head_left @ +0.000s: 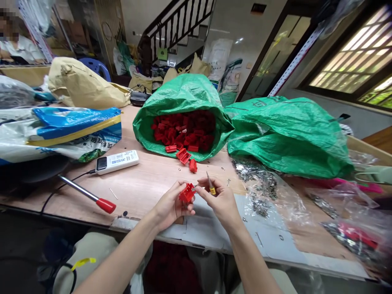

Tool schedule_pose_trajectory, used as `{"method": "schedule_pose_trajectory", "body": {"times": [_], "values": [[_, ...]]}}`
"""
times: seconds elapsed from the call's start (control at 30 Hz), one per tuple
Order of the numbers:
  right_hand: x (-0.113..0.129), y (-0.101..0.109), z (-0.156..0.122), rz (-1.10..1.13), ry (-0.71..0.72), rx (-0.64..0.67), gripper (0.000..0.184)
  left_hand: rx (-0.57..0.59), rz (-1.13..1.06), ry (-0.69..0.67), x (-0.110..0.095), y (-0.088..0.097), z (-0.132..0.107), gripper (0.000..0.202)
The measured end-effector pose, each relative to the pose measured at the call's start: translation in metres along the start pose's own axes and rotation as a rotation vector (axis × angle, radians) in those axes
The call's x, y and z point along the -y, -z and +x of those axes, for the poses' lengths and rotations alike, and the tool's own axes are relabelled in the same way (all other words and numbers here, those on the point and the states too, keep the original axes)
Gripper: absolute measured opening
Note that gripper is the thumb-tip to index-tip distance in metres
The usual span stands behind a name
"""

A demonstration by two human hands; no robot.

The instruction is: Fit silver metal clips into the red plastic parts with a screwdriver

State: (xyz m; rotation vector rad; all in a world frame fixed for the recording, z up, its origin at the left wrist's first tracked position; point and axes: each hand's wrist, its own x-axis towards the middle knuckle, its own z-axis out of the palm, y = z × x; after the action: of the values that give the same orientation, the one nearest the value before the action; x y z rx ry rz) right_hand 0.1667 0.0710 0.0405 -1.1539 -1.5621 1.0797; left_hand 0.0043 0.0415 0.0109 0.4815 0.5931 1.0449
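Between the thumb and fingers of my left hand [171,206] is a red plastic part [186,193], its hollow side facing up. My right hand [221,201] is closed around a small pointed tool with a yellow grip [212,188], its thin tip pointing up and away. The right thumb and forefinger meet at the edge of the red part; whether they pinch a small piece there is too small to tell. Just beyond the hands, loose red parts [183,156] lie at the mouth of a green woven sack [143,134] filled with more of them.
A second green sack [288,134] lies to the right. Clear plastic bags of small metal pieces [260,192] rest near my right hand. On the left are a white handheld device [118,161] with a cable, a red-handled lever [105,205] and a blue-and-white bag [76,130].
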Motion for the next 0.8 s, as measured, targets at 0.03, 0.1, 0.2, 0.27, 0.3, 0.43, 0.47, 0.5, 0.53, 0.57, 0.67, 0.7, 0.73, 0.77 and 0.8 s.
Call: {"method": "schedule_pose_trajectory", "body": {"times": [0.03,0.1,0.2,0.27,0.3,0.43,0.47,0.5,0.53,0.57,0.67,0.7,0.73,0.77,0.8], "values": [[-0.002,-0.001,-0.001,-0.009,0.017,-0.001,0.028,0.001,0.019,-0.003,0.001,0.0,0.0,0.019],[-0.007,-0.002,-0.002,-0.027,0.043,-0.009,0.025,0.014,0.048,-0.008,0.002,0.0,0.001,0.018],[-0.011,0.0,-0.004,-0.035,0.066,-0.035,0.023,0.041,0.08,-0.01,0.002,0.0,-0.001,0.019],[-0.011,0.0,-0.006,-0.03,0.064,-0.023,0.022,0.058,0.094,-0.007,0.002,0.001,-0.001,0.019],[-0.011,0.0,-0.007,-0.025,0.059,-0.006,0.022,0.061,0.097,-0.009,0.002,0.001,-0.001,0.018],[-0.009,0.002,-0.006,0.068,-0.06,0.096,0.028,0.065,0.112,-0.02,0.003,0.002,0.0,0.02],[-0.009,0.003,-0.005,0.128,-0.142,0.141,0.033,0.069,0.122,-0.02,0.003,0.002,0.0,0.02],[-0.009,0.004,-0.005,0.197,-0.236,0.196,0.038,0.075,0.134,-0.019,0.003,0.002,0.0,0.021],[-0.008,0.006,-0.005,0.268,-0.326,0.25,0.042,0.081,0.144,-0.019,0.003,0.002,-0.001,0.021],[-0.007,0.007,-0.005,0.329,-0.394,0.292,0.046,0.086,0.151,-0.02,0.003,0.002,-0.001,0.021],[-0.004,0.012,-0.008,0.396,-0.453,0.317,0.048,0.094,0.155,-0.013,0.004,0.001,-0.002,0.022],[-0.004,0.012,-0.01,0.378,-0.445,0.294,0.048,0.093,0.154,-0.006,0.004,0.001,-0.003,0.023],[-0.004,0.012,-0.011,0.341,-0.434,0.269,0.047,0.093,0.154,0.001,0.004,0.002,-0.003,0.024],[-0.005,0.012,-0.013,0.288,-0.413,0.237,0.046,0.093,0.152,0.005,0.005,0.002,-0.003,0.025],[-0.007,0.011,-0.015,0.222,-0.378,0.199,0.044,0.092,0.147,0.003,0.005,0.002,-0.003,0.026]]}}
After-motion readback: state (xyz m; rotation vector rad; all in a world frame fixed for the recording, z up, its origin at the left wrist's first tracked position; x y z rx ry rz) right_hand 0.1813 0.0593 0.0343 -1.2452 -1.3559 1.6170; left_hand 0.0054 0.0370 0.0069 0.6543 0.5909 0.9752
